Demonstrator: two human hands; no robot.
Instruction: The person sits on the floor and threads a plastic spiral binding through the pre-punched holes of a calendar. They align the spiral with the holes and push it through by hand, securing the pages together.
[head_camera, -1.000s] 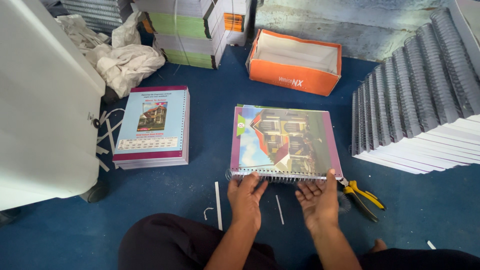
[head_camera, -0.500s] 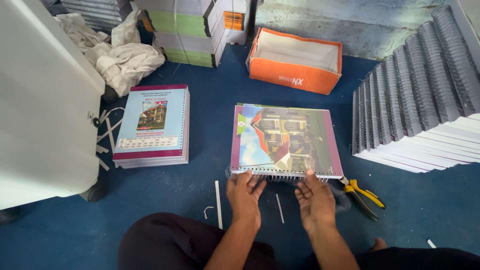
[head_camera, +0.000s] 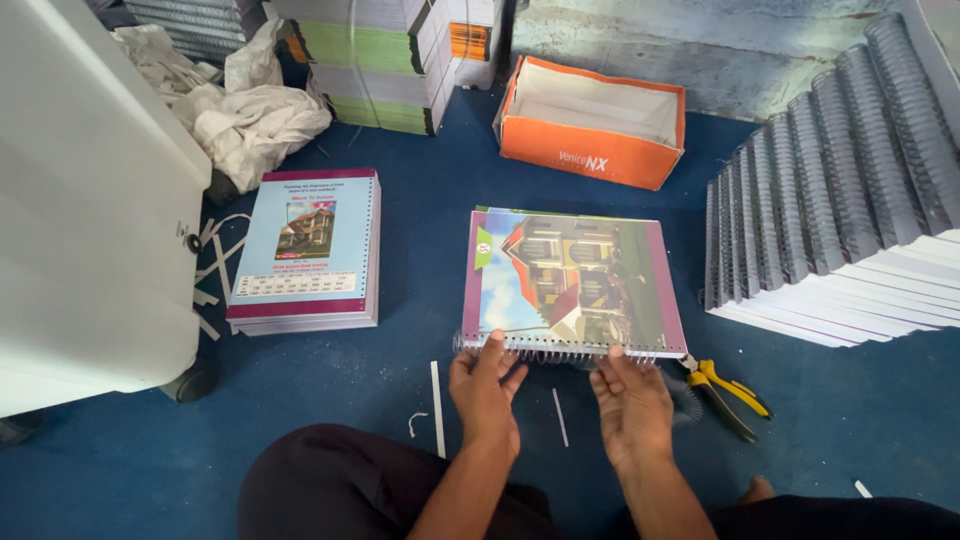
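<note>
I sit on a blue floor (head_camera: 400, 300) with a white cabinet (head_camera: 90, 200) at my left and a big slanted row of wire-bound white pads (head_camera: 840, 200) at my right. An orange box (head_camera: 592, 125) stands ahead, a stack of printed sheets (head_camera: 308, 250) lies left of centre. The calendar (head_camera: 570, 280) with a house picture lies flat before me, long axis left to right, wire spine towards me. My left hand (head_camera: 485, 385) and right hand (head_camera: 630, 400) rest fingertips on that spine, fingers loose, gripping nothing. Yellow-handled pliers (head_camera: 728, 388) lie just right.
</note>
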